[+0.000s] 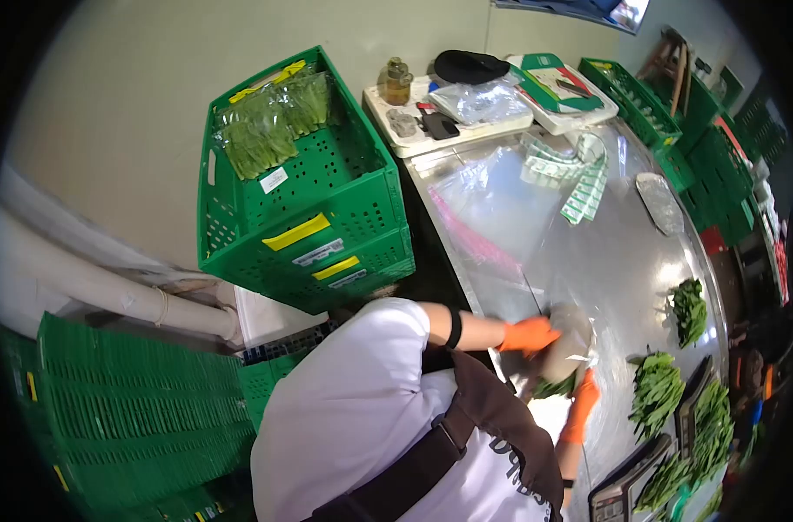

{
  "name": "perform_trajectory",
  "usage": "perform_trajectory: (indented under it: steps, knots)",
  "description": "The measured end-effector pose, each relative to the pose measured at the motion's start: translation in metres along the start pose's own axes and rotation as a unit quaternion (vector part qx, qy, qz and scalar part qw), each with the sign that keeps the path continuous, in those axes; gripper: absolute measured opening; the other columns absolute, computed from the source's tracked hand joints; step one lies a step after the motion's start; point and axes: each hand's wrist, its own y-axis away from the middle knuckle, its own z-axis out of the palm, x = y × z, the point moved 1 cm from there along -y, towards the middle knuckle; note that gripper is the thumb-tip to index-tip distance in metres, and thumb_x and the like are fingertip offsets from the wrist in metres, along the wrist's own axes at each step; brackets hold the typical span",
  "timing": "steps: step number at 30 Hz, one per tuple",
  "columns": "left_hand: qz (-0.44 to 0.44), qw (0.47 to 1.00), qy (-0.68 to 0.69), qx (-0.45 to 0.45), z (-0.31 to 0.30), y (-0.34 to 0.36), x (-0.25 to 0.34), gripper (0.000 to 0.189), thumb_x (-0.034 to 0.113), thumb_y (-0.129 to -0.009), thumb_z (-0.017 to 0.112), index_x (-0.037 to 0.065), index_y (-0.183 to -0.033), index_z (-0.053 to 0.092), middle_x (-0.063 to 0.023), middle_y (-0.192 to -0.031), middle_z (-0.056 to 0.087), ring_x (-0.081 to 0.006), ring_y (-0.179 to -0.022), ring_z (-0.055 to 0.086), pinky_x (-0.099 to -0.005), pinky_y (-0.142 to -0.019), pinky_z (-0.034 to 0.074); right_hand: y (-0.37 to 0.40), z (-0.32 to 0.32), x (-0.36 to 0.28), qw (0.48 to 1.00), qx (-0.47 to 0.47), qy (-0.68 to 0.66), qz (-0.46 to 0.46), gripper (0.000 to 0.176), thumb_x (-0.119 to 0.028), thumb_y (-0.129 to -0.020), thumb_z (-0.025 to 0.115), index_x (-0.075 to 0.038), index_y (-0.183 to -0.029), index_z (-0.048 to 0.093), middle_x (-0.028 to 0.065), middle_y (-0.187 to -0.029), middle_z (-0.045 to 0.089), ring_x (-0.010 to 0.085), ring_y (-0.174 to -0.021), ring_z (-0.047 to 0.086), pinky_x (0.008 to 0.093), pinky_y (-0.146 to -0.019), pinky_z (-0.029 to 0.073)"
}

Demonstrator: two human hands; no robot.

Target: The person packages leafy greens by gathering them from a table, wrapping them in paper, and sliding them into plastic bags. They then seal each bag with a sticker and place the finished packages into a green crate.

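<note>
My left hand (529,335), in an orange glove, is closed at the near side of a clear plastic bag (572,335), which is smeared by motion. Leafy greens (555,385) show at the bag's lower end, between my two hands. My right hand (584,398), also gloved in orange, has its fingers closed at the other side of the bag, close to the greens. Farther along the steel table (610,296) lie bunches of leafy greens (658,393) beside dark scales (630,478).
Flat plastic bags (488,209) and a strip of printed labels (585,187) lie on the table. Stacked green crates (301,252) stand at the left, the top one holding bagged greens (275,122). A white board (457,135) carries a jar (398,83) and a black cap (470,66).
</note>
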Motion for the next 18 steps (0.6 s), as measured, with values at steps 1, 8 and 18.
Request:
perform_trajectory:
  steps: [1, 8, 18]
  knots:
    - [0.040, 0.997, -0.021, 0.067, 0.001, -0.027, 0.006, 0.060, 0.043, -0.093, 0.035, -0.004, -0.071, 0.065, -0.0160, -0.061, 0.064, -0.0256, -0.048, 0.062, -0.0352, -0.056, 0.052, -0.004, -0.042, -0.062, 0.994, -0.009, -0.108, 0.023, 0.056, -0.047, -0.093, 0.048, -0.001, -0.065, 0.063, 0.0035, -0.051, 0.053, 0.0119, -0.046, 0.048, 0.0302, -0.041, 0.034]
    - [-0.057, 0.957, 0.251, -0.131, -0.049, -0.018, 0.095, 0.043, 0.033, -0.087, 0.047, -0.003, -0.074, 0.065, -0.0134, -0.062, 0.064, -0.0189, -0.046, 0.057, -0.0283, -0.040, 0.044, -0.004, -0.117, -0.113, 0.962, 0.048, -0.269, 0.021, 0.050, -0.036, -0.092, 0.055, -0.004, -0.054, 0.053, 0.0001, -0.045, 0.045, 0.0074, -0.036, 0.037, 0.0223, -0.037, 0.026]
    - [-0.204, 0.840, 0.457, -0.209, -0.049, -0.023, 0.050, 0.042, 0.041, -0.091, 0.054, 0.002, -0.076, 0.058, -0.0092, -0.065, 0.058, -0.0229, -0.057, 0.058, -0.0340, -0.057, 0.048, 0.016, -0.170, -0.123, 0.993, -0.112, -0.012, 0.036, 0.036, -0.032, -0.086, 0.061, 0.000, -0.072, 0.063, 0.0071, -0.063, 0.061, 0.0156, -0.058, 0.058, 0.0283, -0.055, 0.045]
